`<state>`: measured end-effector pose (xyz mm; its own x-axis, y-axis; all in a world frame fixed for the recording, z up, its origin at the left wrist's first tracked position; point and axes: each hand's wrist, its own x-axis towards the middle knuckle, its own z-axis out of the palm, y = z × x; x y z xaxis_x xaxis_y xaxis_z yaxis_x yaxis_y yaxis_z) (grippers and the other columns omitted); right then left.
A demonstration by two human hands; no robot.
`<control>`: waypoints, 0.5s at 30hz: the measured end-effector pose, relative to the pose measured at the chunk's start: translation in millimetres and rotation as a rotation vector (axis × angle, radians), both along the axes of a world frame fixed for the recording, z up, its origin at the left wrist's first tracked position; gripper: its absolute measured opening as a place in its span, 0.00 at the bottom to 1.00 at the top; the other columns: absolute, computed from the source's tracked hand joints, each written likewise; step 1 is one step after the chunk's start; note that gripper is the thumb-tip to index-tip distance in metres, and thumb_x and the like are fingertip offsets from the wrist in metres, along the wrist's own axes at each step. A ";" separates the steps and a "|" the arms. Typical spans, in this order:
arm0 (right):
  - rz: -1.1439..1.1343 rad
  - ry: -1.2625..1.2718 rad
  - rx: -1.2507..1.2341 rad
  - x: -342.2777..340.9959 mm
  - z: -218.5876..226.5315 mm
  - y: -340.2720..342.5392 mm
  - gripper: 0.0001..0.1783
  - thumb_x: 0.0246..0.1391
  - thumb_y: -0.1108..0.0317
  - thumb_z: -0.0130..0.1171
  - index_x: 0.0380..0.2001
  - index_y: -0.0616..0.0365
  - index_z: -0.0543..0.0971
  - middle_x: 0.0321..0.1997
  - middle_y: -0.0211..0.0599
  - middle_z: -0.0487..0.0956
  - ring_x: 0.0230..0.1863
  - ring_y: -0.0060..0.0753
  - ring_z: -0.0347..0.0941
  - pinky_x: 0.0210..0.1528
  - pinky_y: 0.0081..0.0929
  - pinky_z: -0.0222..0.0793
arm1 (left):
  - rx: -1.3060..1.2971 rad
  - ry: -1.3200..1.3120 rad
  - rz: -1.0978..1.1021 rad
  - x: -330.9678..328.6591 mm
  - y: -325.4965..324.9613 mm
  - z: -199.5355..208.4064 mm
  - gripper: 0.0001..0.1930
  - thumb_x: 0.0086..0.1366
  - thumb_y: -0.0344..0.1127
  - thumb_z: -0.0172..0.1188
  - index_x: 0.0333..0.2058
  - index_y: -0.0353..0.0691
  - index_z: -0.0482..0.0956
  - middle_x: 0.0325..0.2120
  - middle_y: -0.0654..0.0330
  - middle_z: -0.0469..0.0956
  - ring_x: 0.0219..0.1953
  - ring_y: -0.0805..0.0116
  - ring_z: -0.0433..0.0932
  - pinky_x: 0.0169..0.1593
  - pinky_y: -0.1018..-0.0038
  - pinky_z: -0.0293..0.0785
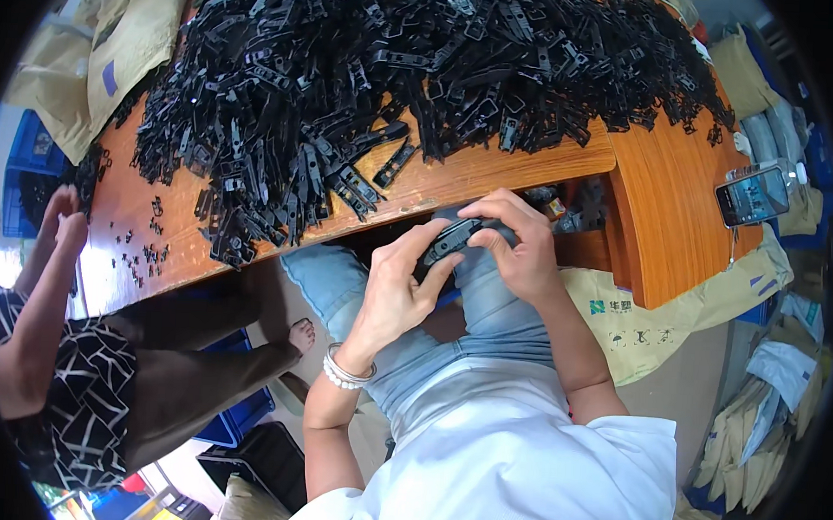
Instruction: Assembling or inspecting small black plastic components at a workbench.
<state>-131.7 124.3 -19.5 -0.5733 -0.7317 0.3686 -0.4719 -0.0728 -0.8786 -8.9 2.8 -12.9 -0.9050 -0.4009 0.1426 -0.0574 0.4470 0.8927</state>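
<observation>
Orange-brown wooden table (569,166), head view, its grain visible along the near edge. On it we list one broad heap of black plastic parts (425,61), mostly long and narrow, covering much of the far side. To the left of the heap we count in a loose scatter of small black pieces (139,262). Beige sacks (133,48) lie at the upper left, near a blue crate (36,150). On the right: one smartphone (756,197), screen lit, by the table's outer edge; below, a pale yellow printed sack (609,310).

At the left, a co-worker (22,364) in black-and-white patterned clothing, both hands raised near the table.

Centre: one elongated black plastic piece (451,240), held above the lap, just off the table's near edge. We record the left hand (399,276) gripping it between thumb and fingers, a pale beaded bracelet (345,372) at that wrist; the right hand (524,249) pinches its other end.
</observation>
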 end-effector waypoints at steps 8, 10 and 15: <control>0.250 -0.546 0.136 4.9 -0.4 1.3 0.09 0.44 0.77 0.57 0.33 0.64 0.77 0.29 0.33 0.71 0.25 0.20 0.67 0.28 0.17 0.63 | 0.314 -0.068 -0.059 23.6 -5.9 -3.6 0.28 0.49 0.35 0.65 0.49 0.37 0.65 0.33 0.50 0.75 0.25 0.62 0.75 0.30 0.75 0.70; 0.343 -0.482 0.237 6.7 -11.0 -0.6 0.10 0.44 0.81 0.55 0.34 0.65 0.77 0.28 0.33 0.71 0.24 0.20 0.68 0.27 0.17 0.64 | -0.230 0.035 0.028 36.2 -25.4 0.2 0.23 0.46 0.30 0.66 0.43 0.36 0.72 0.34 0.55 0.77 0.35 0.65 0.76 0.38 0.75 0.70; 0.198 -0.162 0.323 29.1 -40.7 -10.0 0.10 0.47 0.81 0.50 0.35 0.68 0.75 0.29 0.41 0.74 0.28 0.29 0.72 0.31 0.21 0.68 | -0.129 0.072 0.625 71.9 -109.8 0.9 0.04 0.56 0.27 0.56 0.27 0.33 0.77 0.20 0.65 0.74 0.23 0.81 0.70 0.26 0.84 0.65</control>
<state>-102.6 114.3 -60.2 -0.4413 -0.8972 0.0180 -0.3302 0.1436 -0.9329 63.1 -107.0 -12.0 -0.4925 -0.8252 0.2766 -0.2834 0.4526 0.8455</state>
